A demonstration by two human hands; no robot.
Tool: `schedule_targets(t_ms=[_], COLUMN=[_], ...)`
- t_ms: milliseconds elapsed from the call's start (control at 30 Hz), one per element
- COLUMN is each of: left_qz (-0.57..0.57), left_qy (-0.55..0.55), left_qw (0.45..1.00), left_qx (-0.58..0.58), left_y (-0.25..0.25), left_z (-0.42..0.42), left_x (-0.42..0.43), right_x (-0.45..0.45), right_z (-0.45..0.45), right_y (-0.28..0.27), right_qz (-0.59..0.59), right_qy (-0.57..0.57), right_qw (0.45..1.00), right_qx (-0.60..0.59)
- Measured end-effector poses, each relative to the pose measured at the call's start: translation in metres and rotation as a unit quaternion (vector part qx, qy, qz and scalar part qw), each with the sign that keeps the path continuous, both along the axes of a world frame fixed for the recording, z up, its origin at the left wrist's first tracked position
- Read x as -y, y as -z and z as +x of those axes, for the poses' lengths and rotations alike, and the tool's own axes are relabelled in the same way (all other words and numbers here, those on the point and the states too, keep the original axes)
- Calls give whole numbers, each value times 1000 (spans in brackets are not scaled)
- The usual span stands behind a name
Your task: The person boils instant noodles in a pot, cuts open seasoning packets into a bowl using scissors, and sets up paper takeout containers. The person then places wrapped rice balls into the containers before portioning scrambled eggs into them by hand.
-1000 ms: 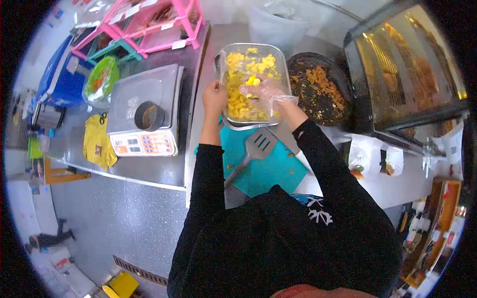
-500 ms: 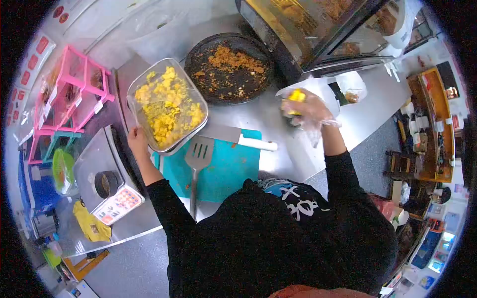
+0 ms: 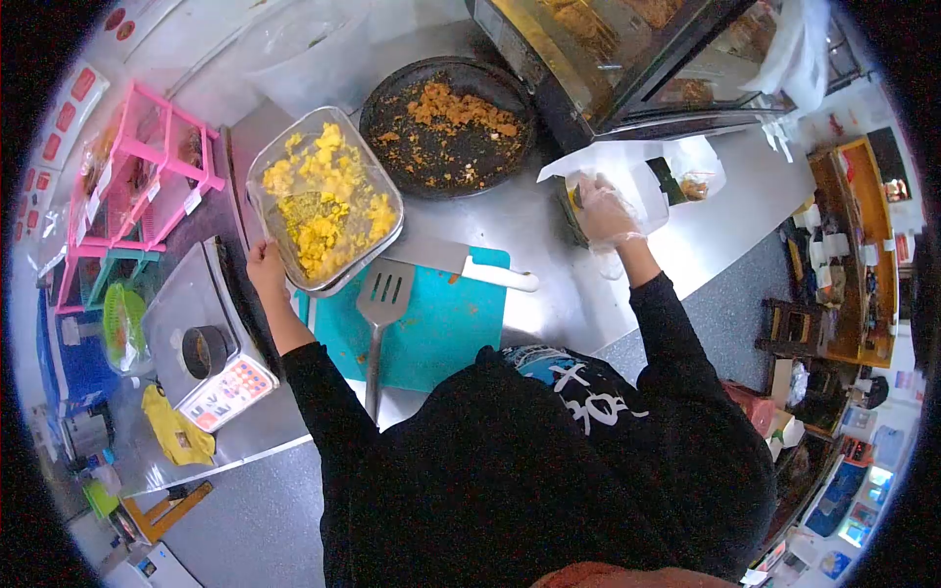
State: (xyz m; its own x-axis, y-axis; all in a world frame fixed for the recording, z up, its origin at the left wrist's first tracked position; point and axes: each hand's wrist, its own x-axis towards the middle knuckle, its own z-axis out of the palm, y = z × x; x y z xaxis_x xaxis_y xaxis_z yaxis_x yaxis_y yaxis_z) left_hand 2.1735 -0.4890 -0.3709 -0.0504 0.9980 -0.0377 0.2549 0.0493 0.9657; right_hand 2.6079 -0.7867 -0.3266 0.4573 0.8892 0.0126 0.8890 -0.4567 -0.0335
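My left hand point(image 3: 265, 272) grips the near left rim of a clear plastic container point(image 3: 257, 186), which is tilted toward me. Yellow crumbled food, perhaps scrambled egg point(image 3: 328, 201), lies inside it with a patch of greenish bits. My right hand point(image 3: 606, 211), in a clear plastic glove, reaches into the mouth of a white paper bag or lined box point(image 3: 642, 196). Its fingertips are partly hidden there, so what they hold cannot be made out. Below the container, a slotted spatula point(image 3: 384, 294) and a white-handled knife point(image 3: 500, 277) rest on a turquoise cutting board point(image 3: 441, 338).
A round black pan point(image 3: 446, 162) with brown crumbs stands behind the container. A glass-fronted warming cabinet point(image 3: 627, 69) is at the back right. A scale point(image 3: 162, 318) with a dark cup point(image 3: 204, 351), a yellow cloth point(image 3: 176, 426) and a pink rack point(image 3: 137, 157) are on the left.
My right hand, which had yellow food at its fingers, has moved slightly into the paper bag or box, and that food no longer shows. My left hand still holds the container.
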Motion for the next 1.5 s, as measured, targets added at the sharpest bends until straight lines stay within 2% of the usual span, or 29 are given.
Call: schedule_targets(t_ms=[67, 133, 167, 233, 267, 333, 367, 400, 433, 467, 500, 533, 567, 667, 733, 767, 800, 833, 900, 933, 967, 1000, 1033, 1100, 1133, 1200, 1300, 1433, 1500], left_qz=[-9, 2, 17, 20, 23, 11, 1, 60, 119, 82, 65, 103, 139, 118, 83, 94, 95, 126, 145, 145, 130, 112, 117, 117, 122, 117, 120, 133, 139], left_qy=[17, 3, -10, -11, -5, -3, -5, -7, -11, -43, -25, -49, -68, -73, -39, -36, -41, -43, -39, -43, -45, -48, -44, -61, -75, -81, -85, -86, -91], left_qw=[1000, 999, 997, 998, 999, 998, 996, 993, 987, 970, 972, 971, 968, 968, 980, 978, 978, 976, 970, 970, 973, 976, 975, 975, 975, 978, 979, 976, 976], left_qx=[-7, -39, -70, -57, -46, -70, -94, -99, -110, -227, -224, -211, -198, -208, -177, -182, -182, -172, -189, -191, -187, -182, -182, -178, -172, -154, -143, -152, -139], left_y=[-1, -6, -8, -5, -3, -2, -5, 14, 32, -4, -14, -2, 13, -6, 0, 2, 5, 7, 5, 2, -3, -7, -19, -22, -19, -14, -12, -5, -2], left_z=[-1, 2, 3, 2, 2, 5, 4, 2, -5, 10, 12, 12, 13, 17, 15, 13, 13, 13, 13, 14, 15, 17, 18, 20, 21, 22, 21, 20, 19], left_x=[0, 4, 5, 3, 3, 4, 5, -6, -14, 6, 10, 5, 3, 14, 11, 10, 10, 10, 10, 12, 14, 17, 22, 23, 24, 21, 21, 20, 18], right_x=[1, -3, -2, 7, 15, 16, 16, 14, 23, 17, 11, -5, -24, -83, -127, -151, -193, -213, -255, -272, -287, -301, -314, -330, -327, -325, -290, -274, -271], right_z=[4, -6, 0, 22, 28, 30, 30, 22, 32, 22, 11, -22, -45, -109, -172, -190, -206, -228, -256, -257, -257, -256, -255, -251, -245, -233, -261, -276, -274], right_y=[-10, -56, -51, -32, -23, -23, -35, -50, -38, -45, -52, -87, -98, -103, -102, -101, -69, -60, -22, -5, 11, 25, 38, 61, 70, 80, -1, -14, 2], right_qz=[-40, -71, -73, 61, 58, 206, 217, 224, 263, 291, 313, 313, 289, 167, 157, 53, 117, 48, 90, 89, 173, 249, 246, 107, 100, -39, -159, -94, 12], right_qy=[-14, 10, 6, 27, 26, 81, 129, 169, 104, 98, 99, 163, 164, -31, -134, -196, -403, -397, -458, -461, -500, -517, -522, -429, -434, -459, -419, -371, -349], right_qw=[999, 983, 983, 977, 977, 867, 862, 855, 818, 740, 650, 509, 461, 489, 568, 647, 793, 818, 845, 843, 846, 809, 808, 888, 887, 875, 891, 923, 916], right_qx=[-20, -167, -166, -203, -205, -446, -439, -436, -500, -598, -686, -785, -823, -856, -797, -735, -442, -412, -262, -263, -70, 125, 122, 126, 123, 146, 77, -36, -197])
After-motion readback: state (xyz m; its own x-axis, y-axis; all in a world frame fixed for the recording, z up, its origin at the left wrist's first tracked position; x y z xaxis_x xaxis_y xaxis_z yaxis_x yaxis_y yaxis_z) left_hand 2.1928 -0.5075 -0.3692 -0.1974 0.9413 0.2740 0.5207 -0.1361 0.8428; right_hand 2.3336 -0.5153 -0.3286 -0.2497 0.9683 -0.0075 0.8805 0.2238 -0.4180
